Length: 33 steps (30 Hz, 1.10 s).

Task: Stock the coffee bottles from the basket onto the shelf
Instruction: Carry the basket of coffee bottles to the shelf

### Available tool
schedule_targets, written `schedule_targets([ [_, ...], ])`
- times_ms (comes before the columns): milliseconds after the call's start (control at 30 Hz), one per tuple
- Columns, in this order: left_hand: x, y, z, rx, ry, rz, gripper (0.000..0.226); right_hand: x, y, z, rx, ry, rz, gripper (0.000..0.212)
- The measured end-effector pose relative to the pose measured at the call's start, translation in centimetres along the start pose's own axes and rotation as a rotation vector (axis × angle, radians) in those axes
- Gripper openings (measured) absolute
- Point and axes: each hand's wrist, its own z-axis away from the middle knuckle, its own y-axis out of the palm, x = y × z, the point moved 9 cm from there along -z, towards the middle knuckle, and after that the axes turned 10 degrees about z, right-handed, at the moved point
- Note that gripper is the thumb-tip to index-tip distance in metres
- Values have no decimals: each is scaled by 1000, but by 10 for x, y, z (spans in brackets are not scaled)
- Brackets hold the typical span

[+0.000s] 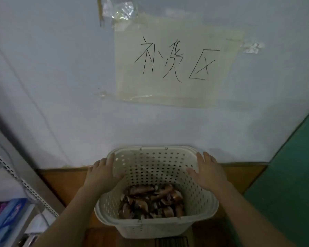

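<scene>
A cream perforated plastic basket (pixel 155 227) stands on the wooden floor against a pale wall. Several brown coffee bottles (pixel 152 202) lie jumbled at its bottom. My left hand (pixel 103 172) rests on the basket's left rim, thumb inside the wall and fingers over the outside. My right hand (pixel 208 172) lies on the right rim in the same way, thumb inside. Both hands grip the basket's sides. A metal shelf upright (pixel 16 177) with punched holes runs along the left edge.
A taped paper sign (pixel 175 65) with handwritten characters hangs on the wall above. A blue packet (pixel 9 218) sits on the shelf at the lower left. A green panel (pixel 292 184) borders the right side. A dark grate (pixel 171 242) lies in the floor just in front of the basket.
</scene>
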Motion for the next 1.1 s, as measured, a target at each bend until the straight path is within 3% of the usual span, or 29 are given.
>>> schedule_targets([
  [233, 35, 43, -6, -27, -181, 120, 105, -29, 54, -12, 64, 93, -172, 98],
  [400, 47, 40, -5, -152, -182, 146, 82, -32, 71, -9, 37, 93, -200, 88],
  [533, 52, 36, 5, -159, -192, 200, 70, -31, 65, -7, 10, 130, -121, 72],
  [1100, 48, 37, 6, -132, -273, 262, 64, -45, 73, -16, -43, 251, -295, 55],
])
